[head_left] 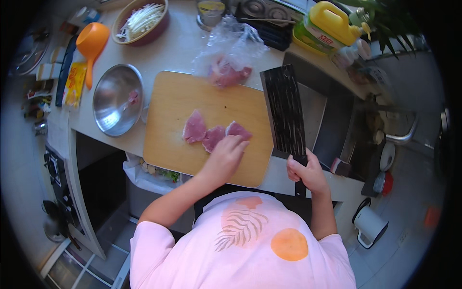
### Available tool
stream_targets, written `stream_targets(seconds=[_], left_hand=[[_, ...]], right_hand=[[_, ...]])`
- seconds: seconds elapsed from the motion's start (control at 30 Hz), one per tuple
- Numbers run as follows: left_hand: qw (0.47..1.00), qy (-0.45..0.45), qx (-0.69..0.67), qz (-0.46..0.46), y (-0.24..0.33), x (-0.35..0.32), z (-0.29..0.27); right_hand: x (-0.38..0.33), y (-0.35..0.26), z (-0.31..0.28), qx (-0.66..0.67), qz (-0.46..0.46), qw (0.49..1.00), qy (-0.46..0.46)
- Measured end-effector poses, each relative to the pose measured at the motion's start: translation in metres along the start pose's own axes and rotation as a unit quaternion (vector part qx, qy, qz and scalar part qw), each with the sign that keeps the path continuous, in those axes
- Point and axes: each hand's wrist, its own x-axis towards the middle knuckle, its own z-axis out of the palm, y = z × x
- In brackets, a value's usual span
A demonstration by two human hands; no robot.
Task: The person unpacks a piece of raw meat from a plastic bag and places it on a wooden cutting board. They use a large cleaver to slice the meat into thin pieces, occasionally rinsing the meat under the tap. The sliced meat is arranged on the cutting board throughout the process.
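While the left hand [225,155] presses flat on the meat [211,132] to keep it steady on the cutting board [168,139], the right hand [308,171] grips the big knife [284,111], blade up and off to the side.

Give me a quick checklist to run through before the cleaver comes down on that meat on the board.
1. Left hand steadying the meat slices: ok, fingers rest on them.
2. Right hand grip on the cleaver handle: ok, closed around it.
3. Blade position: not ok, it is held flat to the right of the cutting board, not over the meat.
4. Fingertips curled away from the cut line: cannot tell.
5. Board fully supported: not ok, its near edge seems to overhang the counter.
6. Metal bowl in reach: ok, just left of the board.
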Motion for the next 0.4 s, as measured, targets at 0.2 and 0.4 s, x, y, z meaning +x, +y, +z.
stream_targets(seconds=[0.2, 0.4], left_hand=[[0.985, -0.073, 0.135, 0.076, -0.029, 0.029, 0.041], [0.992, -0.015, 0.122, 0.035, -0.035, 0.020, 0.042]], right_hand=[[-0.004, 0.004, 0.008, -0.039, 0.027, 0.996, 0.078], [-0.004, 0.014, -0.004, -0.330, 0.000, 0.942, 0.062]])
